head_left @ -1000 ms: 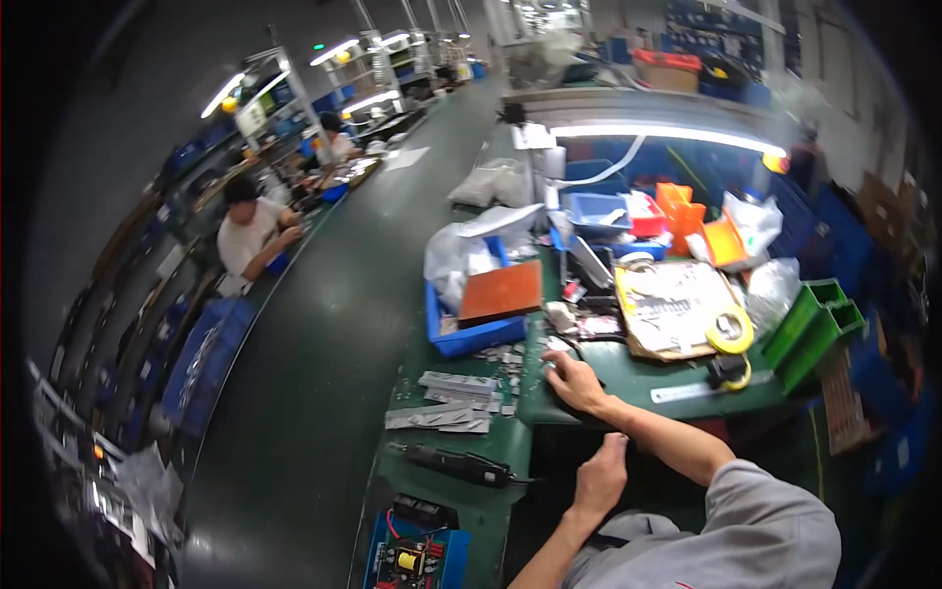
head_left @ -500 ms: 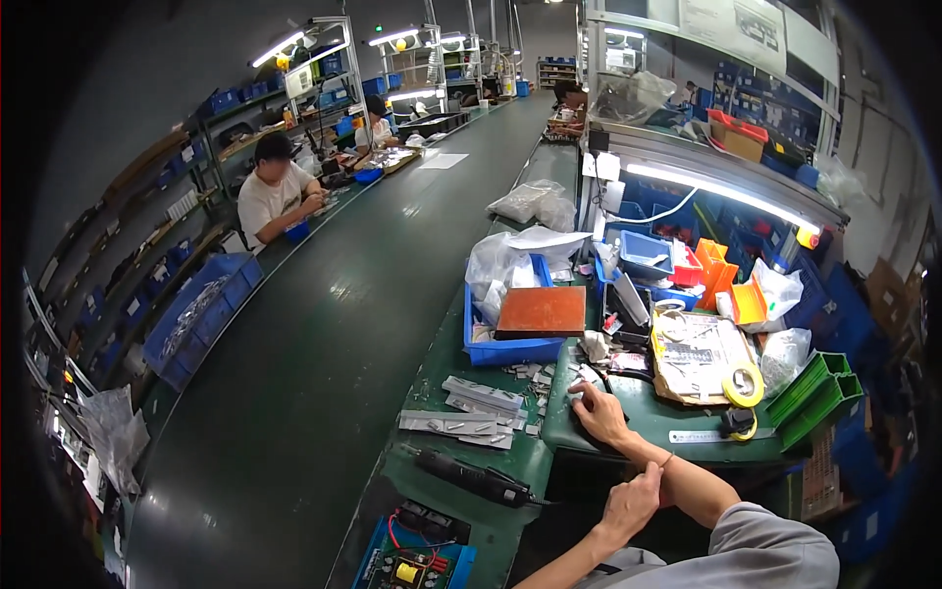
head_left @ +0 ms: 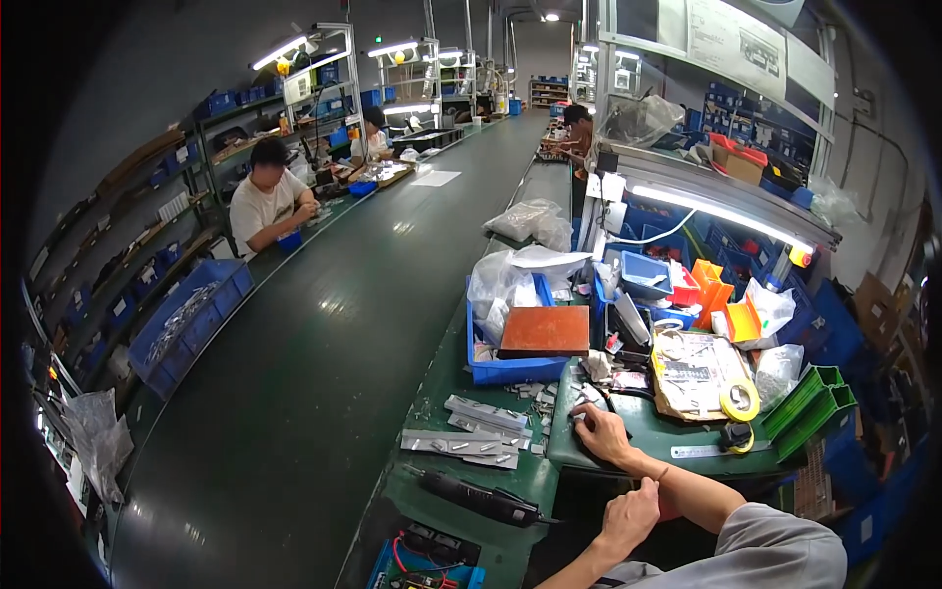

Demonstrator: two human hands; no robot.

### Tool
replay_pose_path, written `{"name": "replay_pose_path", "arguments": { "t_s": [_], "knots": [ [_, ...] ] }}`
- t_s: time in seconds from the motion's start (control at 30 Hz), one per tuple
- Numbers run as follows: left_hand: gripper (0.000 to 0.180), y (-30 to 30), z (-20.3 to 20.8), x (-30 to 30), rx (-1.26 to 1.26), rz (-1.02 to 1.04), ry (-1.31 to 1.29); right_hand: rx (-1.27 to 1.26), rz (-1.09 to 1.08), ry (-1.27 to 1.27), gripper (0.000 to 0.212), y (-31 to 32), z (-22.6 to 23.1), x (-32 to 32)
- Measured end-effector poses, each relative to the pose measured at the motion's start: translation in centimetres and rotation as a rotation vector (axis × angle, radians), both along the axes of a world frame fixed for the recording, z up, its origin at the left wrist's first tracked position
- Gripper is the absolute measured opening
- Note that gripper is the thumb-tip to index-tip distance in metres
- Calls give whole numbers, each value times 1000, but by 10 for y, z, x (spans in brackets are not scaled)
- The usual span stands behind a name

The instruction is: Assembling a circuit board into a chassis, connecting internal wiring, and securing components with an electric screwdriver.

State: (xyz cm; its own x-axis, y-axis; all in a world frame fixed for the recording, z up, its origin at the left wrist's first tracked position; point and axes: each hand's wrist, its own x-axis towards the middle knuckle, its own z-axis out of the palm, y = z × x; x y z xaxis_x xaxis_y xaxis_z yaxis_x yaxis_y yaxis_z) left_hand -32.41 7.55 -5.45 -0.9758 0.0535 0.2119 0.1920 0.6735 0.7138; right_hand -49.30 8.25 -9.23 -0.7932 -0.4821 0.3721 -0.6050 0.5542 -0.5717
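Observation:
My right arm reaches in from the right in a grey sleeve. My right hand (head_left: 602, 434) rests on the green bench mat with its fingers curled down; whatever lies under the fingertips is hidden. Small grey and white scraps (head_left: 589, 397) lie just beyond it. Below, my left hand (head_left: 629, 518) is closed at my right wrist, its fingertips pinching a thin brownish wristband (head_left: 663, 473). To their left lie a black electric screwdriver (head_left: 481, 499) and several pale strips with small metal parts (head_left: 459, 448). A circuit board in a blue frame (head_left: 385, 565) is cut off by the lower edge.
A red-brown block (head_left: 544, 332) sits on a blue bin (head_left: 518, 371). Right of it are a cardboard tray of parts (head_left: 695, 359), a yellow tape roll (head_left: 739, 400), a steel ruler (head_left: 702, 452) and green profiles (head_left: 807, 412). A long green belt (head_left: 294, 422) runs past a seated co-worker (head_left: 270, 201).
The view has shifted slightly, and less of the circuit board shows. My left fingertips have drawn a little away from the right wrist. My right hand stays in place on the mat.

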Motion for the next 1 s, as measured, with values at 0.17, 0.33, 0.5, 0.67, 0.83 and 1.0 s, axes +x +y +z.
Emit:
{"name": "replay_pose_path", "arguments": {
  "t_s": [0.17,0.33,0.5,0.67,0.83,1.0],
  "knots": [
    [32,-17,1,-7,-51,173,-88,-25,16,28,22,1,-1,4],
    [30,-14,0,-6,37,24,-82,-13,9,23,21,0,-3,2],
    [29,-7,-1,0,165,-141,-110,-3,-9,8,20,-2,-3,2],
    [36,-26,2,-9,14,77,-108,9,-12,0,20,0,0,0],
    [32,-7,-2,0,172,-207,-110,2,-6,-28,20,-2,4,1],
    [31,-8,11,4,25,-105,-128,-47,2,8,20,-1,-3,-1]
  ]
}}
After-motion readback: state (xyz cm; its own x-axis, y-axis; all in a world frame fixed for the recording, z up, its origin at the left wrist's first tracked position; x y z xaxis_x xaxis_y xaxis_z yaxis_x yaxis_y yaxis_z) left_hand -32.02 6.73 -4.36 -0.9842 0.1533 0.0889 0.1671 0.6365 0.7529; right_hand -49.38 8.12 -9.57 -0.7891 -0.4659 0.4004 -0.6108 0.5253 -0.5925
